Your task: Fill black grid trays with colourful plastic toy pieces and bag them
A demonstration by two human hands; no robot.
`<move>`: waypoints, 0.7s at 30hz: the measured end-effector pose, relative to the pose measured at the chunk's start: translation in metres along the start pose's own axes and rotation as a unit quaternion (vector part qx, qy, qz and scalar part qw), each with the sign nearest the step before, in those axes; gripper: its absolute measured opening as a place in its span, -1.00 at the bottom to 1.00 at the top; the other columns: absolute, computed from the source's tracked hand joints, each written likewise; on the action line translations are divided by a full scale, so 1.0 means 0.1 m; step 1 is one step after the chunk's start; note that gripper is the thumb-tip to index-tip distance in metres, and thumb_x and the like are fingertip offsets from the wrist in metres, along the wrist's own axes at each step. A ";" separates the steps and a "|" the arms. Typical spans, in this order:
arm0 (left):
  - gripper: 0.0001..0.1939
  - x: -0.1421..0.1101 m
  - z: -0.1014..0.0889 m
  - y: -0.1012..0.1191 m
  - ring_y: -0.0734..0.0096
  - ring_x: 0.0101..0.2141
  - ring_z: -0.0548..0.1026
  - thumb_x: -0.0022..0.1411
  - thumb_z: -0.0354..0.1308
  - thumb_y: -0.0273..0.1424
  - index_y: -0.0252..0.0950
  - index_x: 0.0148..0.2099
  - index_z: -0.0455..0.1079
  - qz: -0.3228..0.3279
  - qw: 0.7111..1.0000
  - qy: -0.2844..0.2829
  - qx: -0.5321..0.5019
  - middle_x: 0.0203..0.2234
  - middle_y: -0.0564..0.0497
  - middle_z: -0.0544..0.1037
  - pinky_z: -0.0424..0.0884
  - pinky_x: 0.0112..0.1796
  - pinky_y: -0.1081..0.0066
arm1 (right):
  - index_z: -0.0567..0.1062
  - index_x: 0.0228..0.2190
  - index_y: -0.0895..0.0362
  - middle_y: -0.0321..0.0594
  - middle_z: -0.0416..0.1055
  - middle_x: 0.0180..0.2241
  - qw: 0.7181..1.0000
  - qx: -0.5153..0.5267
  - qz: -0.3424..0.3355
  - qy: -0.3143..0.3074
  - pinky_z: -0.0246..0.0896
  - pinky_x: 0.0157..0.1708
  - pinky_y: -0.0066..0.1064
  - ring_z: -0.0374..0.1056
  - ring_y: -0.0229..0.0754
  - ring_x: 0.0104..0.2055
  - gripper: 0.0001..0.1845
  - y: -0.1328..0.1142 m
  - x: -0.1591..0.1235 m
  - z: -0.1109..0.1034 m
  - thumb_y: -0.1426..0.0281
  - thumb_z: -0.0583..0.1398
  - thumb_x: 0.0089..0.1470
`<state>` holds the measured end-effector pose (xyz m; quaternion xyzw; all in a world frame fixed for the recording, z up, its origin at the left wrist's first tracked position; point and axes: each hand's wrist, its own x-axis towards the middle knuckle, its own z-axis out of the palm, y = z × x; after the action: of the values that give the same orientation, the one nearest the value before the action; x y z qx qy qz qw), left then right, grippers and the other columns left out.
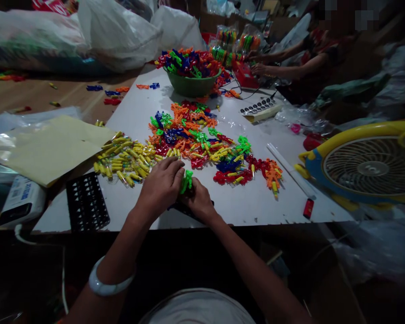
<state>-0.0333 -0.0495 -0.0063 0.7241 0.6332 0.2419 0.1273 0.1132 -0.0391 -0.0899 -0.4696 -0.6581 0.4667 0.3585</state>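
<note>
Near the table's front edge, my left hand [164, 184] and my right hand [200, 198] come together around a small green plastic figure [186, 181]. The fingers of both hands are bent and closed at it; my left fingertips are partly hidden. Under them lies a black tray [189, 212], mostly covered by my hands. Left of my left hand spreads a pile of small yellow-capped clear tubes [130, 157]. Just beyond my hands is a heap of orange, red, blue and green plastic figures [184, 130], with some yellow tubes among them.
A second black tray [87, 202] lies at left beside a yellowish sheet [50, 144] and a white power strip [23, 202]. A green bowl [192, 84] heaped with figures stands farther back. At right are a clear tube [290, 171], a fan [371, 166] and another person's arms [283, 69].
</note>
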 end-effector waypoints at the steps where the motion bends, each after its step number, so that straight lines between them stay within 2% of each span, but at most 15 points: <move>1: -0.56 0.00 0.00 0.00 0.16 0.16 0.33 0.41 -0.20 -0.24 -0.26 0.10 0.40 -0.001 1.000 0.000 -0.002 0.16 -0.09 0.40 0.21 0.20 0.14 | 0.33 -0.27 0.07 -0.38 0.40 -0.42 0.999 -0.032 -0.009 0.002 0.21 -0.39 -0.44 0.31 -0.24 -0.41 -0.68 0.00 -0.01 0.03 0.34 0.26 -0.12; 3: -0.55 0.00 0.01 0.00 0.16 0.17 0.32 0.42 -0.21 -0.22 -0.26 0.10 0.40 0.002 1.000 -0.004 -0.002 0.16 -0.09 0.40 0.21 0.20 0.14 | 0.33 -0.28 0.07 -0.36 0.39 -0.44 0.994 -0.107 -0.022 0.012 0.19 -0.40 -0.43 0.30 -0.22 -0.42 -0.71 -0.01 -0.03 0.10 0.32 0.25 -0.09; 6: -0.51 0.01 0.03 0.01 0.10 0.17 0.31 0.40 -0.16 -0.10 -0.29 0.10 0.40 0.008 1.000 -0.001 0.013 0.15 -0.14 0.39 0.21 0.19 0.10 | 0.37 -0.20 0.10 -0.21 0.45 -0.33 0.977 -0.210 -0.038 0.029 0.20 -0.35 -0.38 0.36 -0.13 -0.33 -0.75 -0.07 -0.05 0.23 0.33 0.18 0.03; 9: -0.53 0.02 0.04 0.03 0.05 0.14 0.32 0.38 -0.11 -0.11 -0.31 0.08 0.40 0.010 0.999 0.013 0.039 0.13 -0.16 0.41 0.22 0.18 0.08 | 0.40 -0.13 0.12 -0.15 0.48 -0.27 0.965 -0.255 -0.064 -0.011 0.23 -0.32 -0.38 0.38 -0.12 -0.28 -0.75 -0.10 -0.02 0.18 0.42 0.11 0.11; 11: -0.58 0.02 0.04 0.03 0.08 0.11 0.36 0.39 -0.12 -0.20 -0.31 0.05 0.41 0.010 0.999 0.012 0.046 0.10 -0.15 0.43 0.24 0.16 0.10 | 0.43 -0.15 0.12 -0.17 0.49 -0.26 0.963 -0.249 -0.093 -0.039 0.24 -0.28 -0.40 0.39 -0.15 -0.27 -0.72 -0.07 0.05 -0.06 0.53 0.08 0.09; 12: -0.60 0.02 0.03 0.03 0.09 0.09 0.37 0.40 -0.13 -0.23 -0.31 0.05 0.42 0.012 0.999 0.008 0.045 0.09 -0.14 0.43 0.25 0.15 0.11 | 0.45 -0.16 0.13 -0.17 0.48 -0.24 0.961 -0.252 -0.109 -0.029 0.25 -0.25 -0.40 0.39 -0.17 -0.25 -0.68 -0.05 0.09 -0.24 0.59 0.05 0.06; 13: -0.60 0.02 0.02 0.03 0.10 0.09 0.37 0.40 -0.14 -0.25 -0.31 0.04 0.42 0.015 0.999 0.006 0.042 0.09 -0.13 0.44 0.26 0.15 0.11 | 0.46 -0.15 0.14 -0.14 0.47 -0.18 0.956 -0.268 -0.122 0.008 0.26 -0.21 -0.40 0.38 -0.17 -0.20 -0.60 -0.02 0.16 -0.45 0.65 0.02 0.03; 15: -0.60 0.02 0.01 0.03 0.10 0.09 0.36 0.40 -0.15 -0.26 -0.31 0.04 0.41 0.023 0.999 0.005 0.038 0.09 -0.13 0.44 0.25 0.15 0.11 | 0.50 -0.14 0.16 -0.06 0.42 -0.14 0.915 -0.367 -0.121 0.117 0.23 -0.14 -0.33 0.33 -0.10 -0.10 -0.53 0.06 0.31 -0.89 0.69 -0.02 0.02; 17: -0.60 0.02 0.01 0.03 0.10 0.09 0.36 0.40 -0.15 -0.27 -0.32 0.04 0.42 0.023 0.999 0.010 0.039 0.08 -0.14 0.44 0.25 0.16 0.11 | 0.53 -0.16 0.16 0.01 0.39 -0.11 0.850 -0.493 -0.085 0.166 0.18 -0.09 -0.23 0.26 0.01 -0.05 -0.60 0.13 0.48 -1.26 0.63 0.01 0.09; 19: -0.61 0.02 0.01 0.03 0.10 0.08 0.37 0.39 -0.15 -0.27 -0.31 0.03 0.42 0.014 0.999 0.012 0.040 0.07 -0.13 0.44 0.26 0.15 0.11 | 0.54 -0.16 0.15 0.02 0.39 -0.13 0.809 -0.567 -0.051 0.150 0.15 -0.11 -0.21 0.23 0.04 -0.06 -0.65 0.19 0.61 -1.50 0.57 0.02 0.13; 21: -0.61 0.02 0.01 0.03 0.10 0.08 0.37 0.40 -0.15 -0.26 -0.31 0.04 0.42 0.008 0.999 0.008 0.037 0.08 -0.13 0.44 0.26 0.15 0.10 | 0.53 -0.19 0.16 0.02 0.40 -0.16 0.794 -0.596 -0.039 0.114 0.15 -0.15 -0.25 0.24 0.02 -0.08 -0.68 0.22 0.66 -1.60 0.56 0.03 0.13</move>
<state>-0.0303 -0.0481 -0.0054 0.7315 0.6368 0.2251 0.0939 0.2456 0.0707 -0.0596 -0.6143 -0.7778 -0.0893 0.0983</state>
